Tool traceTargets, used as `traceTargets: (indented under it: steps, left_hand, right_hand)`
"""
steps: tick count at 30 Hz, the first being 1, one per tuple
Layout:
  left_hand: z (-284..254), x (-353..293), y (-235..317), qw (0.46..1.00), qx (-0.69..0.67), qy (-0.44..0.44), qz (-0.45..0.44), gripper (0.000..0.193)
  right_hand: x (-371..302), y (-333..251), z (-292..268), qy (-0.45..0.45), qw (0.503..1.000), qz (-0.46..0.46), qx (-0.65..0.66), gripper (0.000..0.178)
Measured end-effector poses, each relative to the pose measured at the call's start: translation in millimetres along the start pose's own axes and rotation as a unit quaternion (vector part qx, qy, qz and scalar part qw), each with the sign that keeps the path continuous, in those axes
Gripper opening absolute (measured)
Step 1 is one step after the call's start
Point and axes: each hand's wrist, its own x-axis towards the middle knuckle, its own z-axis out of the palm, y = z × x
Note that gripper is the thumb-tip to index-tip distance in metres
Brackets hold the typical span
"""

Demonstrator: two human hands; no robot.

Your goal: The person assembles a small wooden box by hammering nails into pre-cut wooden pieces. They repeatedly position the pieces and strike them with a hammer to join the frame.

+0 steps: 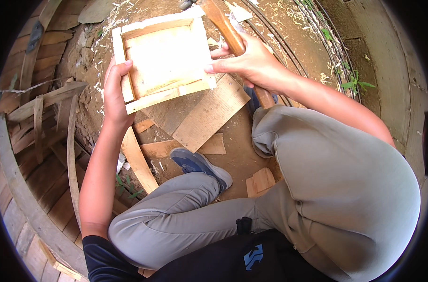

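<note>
A shallow, square wooden box point(160, 58) of pale boards, its open side toward me, is held up in front of my knees. My left hand point(115, 91) is closed on its left side, thumb over the rim. My right hand point(251, 63) is wrapped round the wooden handle of a hammer point(223, 26), whose dark metal head shows partly at the top edge. The thumb and a finger of that same hand also reach the box's right side. Below the hand the handle's end comes out near my right knee.
Flat boards point(209, 113) and offcuts point(261, 182) lie on the dirt ground around my shoes point(202, 167). A curved wooden frame point(30, 188) stands at the left. Dark cables point(280, 42) and wood shavings run along the upper right, beside a plank wall point(388, 51).
</note>
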Motion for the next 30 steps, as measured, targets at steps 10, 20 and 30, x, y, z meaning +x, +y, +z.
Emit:
traceTargets:
  steps: [10,20,30]
  left_hand:
    - [-2,0,-6,1.0,-0.004,-0.013,0.017,0.045]
    - [-2,3,-10,0.998,-0.028,0.036,-0.047,0.041]
    - [-27,16,-39,0.994,0.03,0.011,-0.106,0.044]
  right_hand:
    - [1,3,5,-0.015,0.998,0.038,0.044,0.04]
    - [0,-2,3,-0.009,0.999,0.019,0.043,0.051]
    - [-1,3,-4,-0.003,0.999,0.02,0.04,0.071]
